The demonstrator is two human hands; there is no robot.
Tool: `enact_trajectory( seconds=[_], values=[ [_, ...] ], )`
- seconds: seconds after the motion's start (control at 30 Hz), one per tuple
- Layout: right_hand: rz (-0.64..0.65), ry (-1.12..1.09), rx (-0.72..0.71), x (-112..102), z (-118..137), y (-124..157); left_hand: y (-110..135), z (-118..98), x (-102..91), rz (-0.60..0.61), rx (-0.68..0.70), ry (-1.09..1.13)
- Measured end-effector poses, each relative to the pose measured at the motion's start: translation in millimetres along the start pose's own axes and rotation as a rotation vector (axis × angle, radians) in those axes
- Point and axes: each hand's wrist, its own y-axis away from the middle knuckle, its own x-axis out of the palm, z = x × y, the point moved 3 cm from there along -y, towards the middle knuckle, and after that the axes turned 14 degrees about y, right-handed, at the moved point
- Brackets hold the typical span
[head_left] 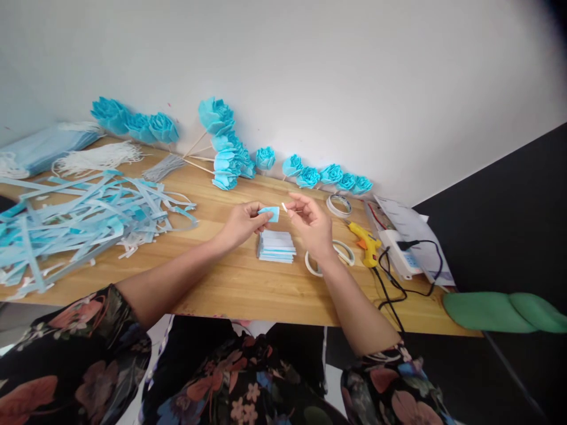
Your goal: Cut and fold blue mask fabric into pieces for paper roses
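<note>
My left hand (pixel 248 224) pinches a small light-blue piece of mask fabric (pixel 273 213) between thumb and fingers. Just to its right, my right hand (pixel 312 223) grips a short white strip (pixel 284 207) by its lower end, apart from the blue piece. The strip looks like tape, though it is too small to be sure. Below both hands, a neat stack of folded white and blue fabric pieces (pixel 277 245) lies on the wooden table (pixel 230 289). Two tape rolls are partly under my right forearm, one of them a white tape roll (pixel 346 252).
Cut blue strips (pixel 88 218) pile up at left, near face masks (pixel 66 144), white ear loops (pixel 97 158) and grey wires (pixel 163 167). Blue fabric flowers (pixel 225 165) line the wall. At right are another tape roll (pixel 339 206), a yellow glue gun (pixel 367 245) and a power strip (pixel 401 254).
</note>
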Motion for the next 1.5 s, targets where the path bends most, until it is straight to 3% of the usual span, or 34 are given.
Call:
enact_trajectory(
  seconds=[0.2,0.33,0.53,0.83,1.0,1.2,1.5],
  values=[
    [-0.139,0.396,-0.378,1,17,18,3,-3,3.5,-0.025,-0.032,-0.059],
    [-0.16,0.502,-0.499,3,22,21,4,-4,5.3,-0.027,-0.029,-0.11],
    [-0.149,0.623,-0.509,8,27,25,6,-4,5.2,-0.023,0.011,-0.19],
    [-0.011,0.667,-0.454,17,25,31,6,-1,4.2,0.008,0.131,-0.294],
    [-0.04,0.703,-0.48,17,27,31,7,-3,4.7,-0.012,0.133,-0.352],
    [-0.149,0.62,-0.39,3,19,22,8,-6,4.5,-0.046,0.087,-0.333],
    [-0.089,0.602,-0.408,10,26,27,8,-5,5.0,-0.047,0.086,-0.328]
  ],
)
